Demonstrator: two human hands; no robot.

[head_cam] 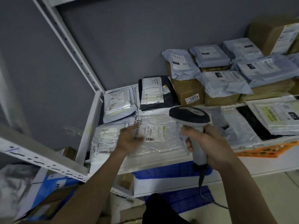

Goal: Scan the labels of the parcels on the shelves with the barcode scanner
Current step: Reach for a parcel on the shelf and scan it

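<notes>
My right hand [208, 143] grips the handle of a white and black barcode scanner [190, 116], whose head points down and left over a clear bubble-wrap parcel [163, 143]. That parcel lies flat at the front of the white shelf [161, 165], and its white label [152, 132] bears a barcode and the number 6403. My left hand [129, 139] rests on the parcel's left part, fingers touching the label's edge. A white bag parcel [103, 143] lies just left of it.
Further parcels fill the shelf: white and black bags [152, 92] at the back left, brown boxes [191, 92] topped with grey bags [223, 81] at the back right, flat bags [275, 117] at right. A white upright post [71, 46] stands left. Blue crates [178, 172] sit below.
</notes>
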